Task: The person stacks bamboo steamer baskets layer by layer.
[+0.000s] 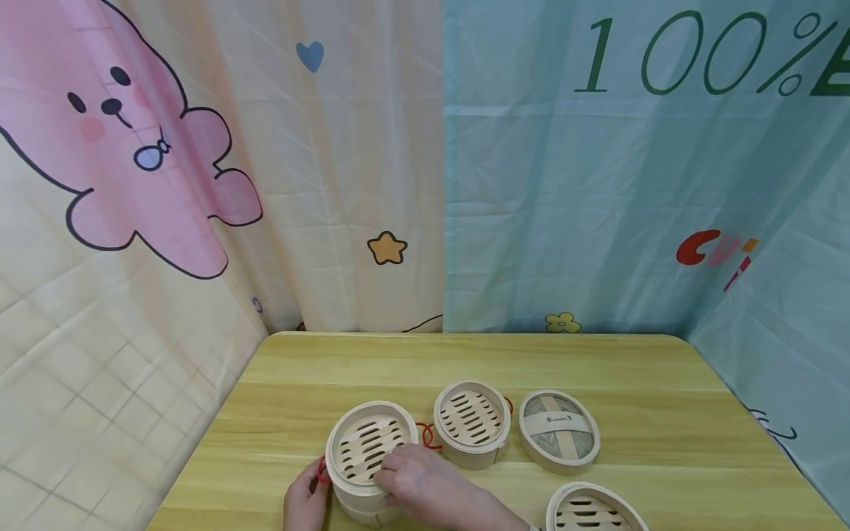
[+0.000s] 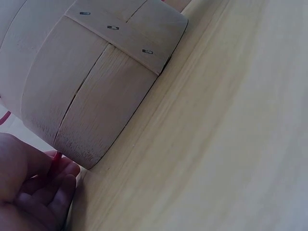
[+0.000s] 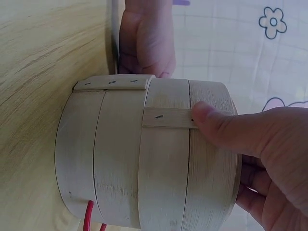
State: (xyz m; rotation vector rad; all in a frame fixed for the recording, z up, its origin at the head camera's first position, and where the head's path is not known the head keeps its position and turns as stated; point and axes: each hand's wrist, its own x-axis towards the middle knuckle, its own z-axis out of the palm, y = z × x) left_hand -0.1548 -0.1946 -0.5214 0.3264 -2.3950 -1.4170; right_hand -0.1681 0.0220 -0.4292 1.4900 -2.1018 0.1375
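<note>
Two round bamboo steamer baskets (image 1: 350,494) are stacked at the table's near left, the slatted floor of the upper one facing up. My right hand (image 1: 425,483) grips the upper steamer basket (image 3: 166,168) at its rim. The thumb presses on the outer wall by a stapled strip, and the fingers reach over the edge to the inside. On the stack's left side, my left hand (image 1: 306,501) holds a red cord (image 2: 56,160) between thumb and fingers, low by the lower basket (image 2: 103,101). Another red cord loop (image 1: 428,435) sticks out on the right side.
Behind and to the right stands another steamer basket (image 1: 473,420) with a red cord. Right of it lies a round woven lid (image 1: 559,431) with a crossed band. One more slatted steamer basket (image 1: 594,509) is cut off by the bottom edge. Printed curtains (image 1: 372,169) surround the wooden table (image 1: 664,413).
</note>
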